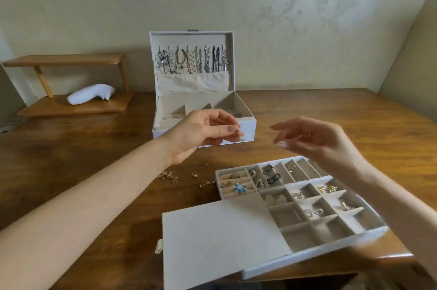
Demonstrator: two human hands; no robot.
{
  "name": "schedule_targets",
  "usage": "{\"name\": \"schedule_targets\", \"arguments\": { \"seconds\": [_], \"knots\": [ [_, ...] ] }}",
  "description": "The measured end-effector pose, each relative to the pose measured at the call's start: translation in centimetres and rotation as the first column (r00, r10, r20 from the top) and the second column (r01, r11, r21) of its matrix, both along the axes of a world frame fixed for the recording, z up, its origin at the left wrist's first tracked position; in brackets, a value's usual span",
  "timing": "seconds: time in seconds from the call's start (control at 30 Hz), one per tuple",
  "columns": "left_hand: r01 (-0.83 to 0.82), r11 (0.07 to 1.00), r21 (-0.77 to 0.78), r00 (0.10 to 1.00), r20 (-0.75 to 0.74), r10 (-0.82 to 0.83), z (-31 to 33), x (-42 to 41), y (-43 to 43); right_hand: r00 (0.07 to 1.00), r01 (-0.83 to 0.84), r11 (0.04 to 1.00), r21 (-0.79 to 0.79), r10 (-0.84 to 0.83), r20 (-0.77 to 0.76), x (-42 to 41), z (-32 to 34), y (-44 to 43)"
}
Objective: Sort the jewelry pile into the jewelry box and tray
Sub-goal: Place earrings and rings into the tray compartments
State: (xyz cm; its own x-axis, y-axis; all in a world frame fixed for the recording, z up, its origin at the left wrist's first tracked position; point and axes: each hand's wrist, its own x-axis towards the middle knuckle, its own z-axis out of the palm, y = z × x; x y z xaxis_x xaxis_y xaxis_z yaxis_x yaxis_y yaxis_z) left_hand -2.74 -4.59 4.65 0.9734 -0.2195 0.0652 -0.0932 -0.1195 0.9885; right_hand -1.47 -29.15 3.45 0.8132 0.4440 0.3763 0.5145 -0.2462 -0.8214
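The left hand (196, 133) pinches a gold earring (237, 135) up off the table (94, 148), seemingly to pass it to the right hand (314, 140), loose-fingered and empty above the tray (314, 253).

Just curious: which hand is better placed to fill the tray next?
Probably the left hand: its fingers pinch a small gold piece; the right hand hovers open above the tray.

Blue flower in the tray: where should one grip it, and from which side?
Probably pinch the blue flower by its petal edges, straight from above: it lies face up on the ring rolls, and the tray walls block its sides.
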Motion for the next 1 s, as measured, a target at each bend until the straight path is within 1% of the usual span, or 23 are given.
{"name": "schedule_targets", "arguments": {
  "seconds": [0.1,0.2,0.3,0.4,0.5,0.57,0.67,0.73,0.8,0.9,1.0],
  "knots": [
    [0.029,0.996,-0.086,0.999,-0.039,-0.032,0.0,0.1,-2.6,0.991,-0.085,0.992,0.094,0.093,-0.091,-0.3,0.2,1.9],
    [0.007,0.993,-0.122,0.998,-0.056,-0.014,0.2,-0.1,-4.2,0.983,-0.096,0.978,0.185,0.123,-0.139,-0.4,0.3,2.2],
    [-0.011,0.997,-0.072,0.999,-0.049,0.008,0.2,-0.5,-5.0,0.983,-0.070,0.972,0.226,0.106,-0.149,-0.5,0.2,2.0],
    [-0.020,0.999,-0.039,0.998,-0.059,0.018,-0.1,-0.9,-5.5,0.984,-0.046,0.977,0.210,0.081,-0.161,-0.7,0.0,1.8],
    [0.005,1.000,-0.026,0.997,-0.076,-0.007,-0.3,-1.1,-5.7,0.982,-0.032,0.982,0.184,0.065,-0.178,-0.7,-0.1,1.6],
    [0.002,1.000,0.024,0.998,-0.062,0.000,-0.3,-1.1,-5.6,0.976,-0.022,0.981,0.191,0.063,-0.208,-0.6,-0.1,1.3],
    [-0.007,0.997,0.070,0.999,-0.036,0.010,-0.2,-1.1,-5.4,0.958,-0.036,0.963,0.266,0.109,-0.266,-0.5,-0.3,1.0],
    [0.024,0.997,0.080,0.999,-0.035,-0.021,-0.2,-1.3,-5.4,0.942,-0.060,0.943,0.328,0.163,-0.294,-0.4,-0.3,0.9],
    [0.047,0.995,0.089,0.999,-0.030,-0.045,-0.2,-1.4,-5.3,0.928,-0.070,0.934,0.350,0.190,-0.320,-0.4,-0.3,0.9],
    [0.024,0.991,0.128,0.999,0.019,-0.027,-0.2,-1.5,-5.0,0.917,-0.053,0.936,0.348,0.184,-0.355,-0.4,-0.3,0.9],
    [0.008,0.988,0.156,0.997,0.072,-0.020,-0.1,-1.5,-4.6,0.929,-0.020,0.940,0.339,0.143,-0.341,-0.3,-0.2,0.9]
  ]
}}
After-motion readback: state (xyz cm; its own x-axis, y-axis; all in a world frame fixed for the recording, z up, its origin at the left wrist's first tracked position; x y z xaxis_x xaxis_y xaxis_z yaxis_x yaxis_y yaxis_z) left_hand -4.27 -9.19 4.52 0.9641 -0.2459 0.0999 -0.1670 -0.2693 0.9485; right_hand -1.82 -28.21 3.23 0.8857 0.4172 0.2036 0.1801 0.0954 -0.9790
